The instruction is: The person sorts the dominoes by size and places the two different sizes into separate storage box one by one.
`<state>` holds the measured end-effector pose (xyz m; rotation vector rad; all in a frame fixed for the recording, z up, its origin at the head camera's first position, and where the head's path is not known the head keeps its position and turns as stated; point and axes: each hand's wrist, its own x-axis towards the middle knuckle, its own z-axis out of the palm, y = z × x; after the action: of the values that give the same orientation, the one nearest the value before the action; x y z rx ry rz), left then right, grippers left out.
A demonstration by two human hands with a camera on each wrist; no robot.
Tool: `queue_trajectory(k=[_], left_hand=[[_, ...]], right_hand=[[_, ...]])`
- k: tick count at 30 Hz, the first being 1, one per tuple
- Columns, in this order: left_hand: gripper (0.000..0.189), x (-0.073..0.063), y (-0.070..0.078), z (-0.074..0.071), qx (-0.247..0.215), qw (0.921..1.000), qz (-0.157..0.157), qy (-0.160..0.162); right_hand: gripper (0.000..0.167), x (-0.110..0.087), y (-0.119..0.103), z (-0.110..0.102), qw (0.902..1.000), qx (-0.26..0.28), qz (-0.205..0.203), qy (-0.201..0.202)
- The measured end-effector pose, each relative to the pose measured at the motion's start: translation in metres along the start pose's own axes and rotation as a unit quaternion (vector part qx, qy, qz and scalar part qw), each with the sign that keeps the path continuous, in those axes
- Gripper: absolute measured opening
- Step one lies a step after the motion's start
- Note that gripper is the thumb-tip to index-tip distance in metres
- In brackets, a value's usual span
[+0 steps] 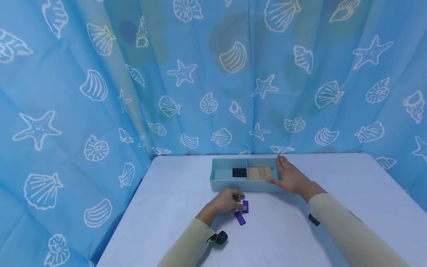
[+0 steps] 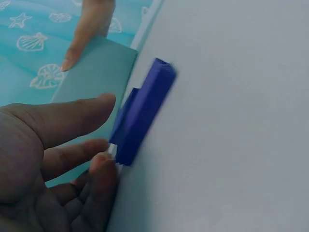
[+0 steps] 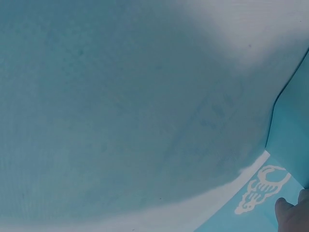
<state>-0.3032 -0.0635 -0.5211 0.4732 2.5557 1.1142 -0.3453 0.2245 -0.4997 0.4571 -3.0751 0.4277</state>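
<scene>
Two purple blocks lie close together on the white table, in front of a pale blue divided box. My left hand is beside them, its fingertips near the farther purple block. In the left wrist view, thumb and fingers stand apart, and the nearer block partly hides the other. The box holds a black block in its left compartment and several wooden blocks in the right one. My right hand rests against the box's right end, fingers straight, thumb at the front rim.
The white table reaches back to a blue curtain with white shell prints. A divider splits the box. Dark wrist devices are strapped at both sleeves.
</scene>
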Motion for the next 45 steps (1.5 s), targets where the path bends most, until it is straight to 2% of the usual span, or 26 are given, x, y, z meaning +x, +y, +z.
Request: queue_trajectory(k=[5, 9, 14, 21, 25, 30, 35, 39, 45], left_hand=[[0.034, -0.001, 0.003, 0.004, 0.047, 0.9988, -0.009, 0.015], [0.036, -0.003, 0.007, 0.006, 0.066, 0.9975, -0.012, 0.022], [0.03, -0.003, 0.009, 0.008, 0.081, 0.9962, -0.017, 0.026], [0.03, -0.003, 0.01, 0.006, 0.081, 0.9966, 0.001, 0.019], [0.032, -0.004, 0.012, 0.006, 0.092, 0.9955, -0.002, 0.019], [0.034, -0.007, 0.012, 0.008, 0.077, 0.9968, -0.008, 0.018], [0.035, -0.007, 0.013, 0.01, 0.077, 0.997, 0.001, 0.009], [0.035, -0.008, 0.013, 0.01, 0.072, 0.9973, 0.011, 0.001], [0.033, -0.008, 0.012, 0.008, 0.075, 0.996, 0.043, -0.018]], right_hand=[[0.109, 0.001, -0.002, 0.0, 1.0, 0.002, 0.007, -0.006], [0.109, 0.001, -0.004, 0.0, 0.9999, 0.002, 0.008, -0.006], [0.108, 0.0, -0.002, -0.002, 0.9999, -0.002, 0.005, -0.01], [0.109, 0.002, 0.001, -0.001, 0.9999, -0.003, 0.008, -0.008], [0.108, 0.001, 0.0, -0.001, 1.0, -0.002, 0.004, -0.006], [0.108, 0.003, -0.002, -0.002, 0.9999, 0.002, 0.002, -0.011], [0.108, 0.003, 0.0, -0.001, 1.0, 0.002, 0.001, -0.007], [0.109, 0.003, -0.001, 0.001, 1.0, 0.006, -0.002, -0.005], [0.108, 0.003, 0.0, 0.001, 1.0, -0.005, -0.001, -0.002]])
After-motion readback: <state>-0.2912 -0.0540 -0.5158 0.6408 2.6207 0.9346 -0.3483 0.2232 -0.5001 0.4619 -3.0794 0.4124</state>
